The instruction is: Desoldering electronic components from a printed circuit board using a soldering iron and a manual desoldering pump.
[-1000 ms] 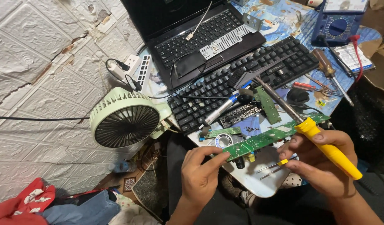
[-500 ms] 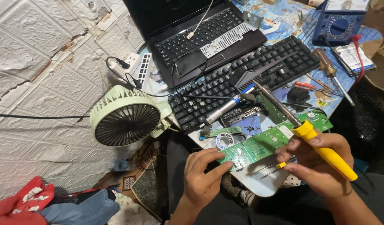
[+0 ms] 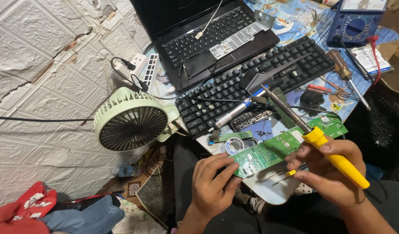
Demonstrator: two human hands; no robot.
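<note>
1. Head view, lower centre: the left hand pinches the near end of the green circuit board, fingers closed on its edge.
2. Lower right: the right hand grips a yellow-handled soldering iron, with tweezers tucked under its fingers.
3. Board's long axis runs lower left to upper right; the iron's shaft crosses above it.
4. Farther up: a green fan and black keyboard. The iron's tip is hard to make out.

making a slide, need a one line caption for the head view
Left hand steadies a green circuit board while the right hand holds a yellow-handled soldering iron beside a keyboard.
</note>
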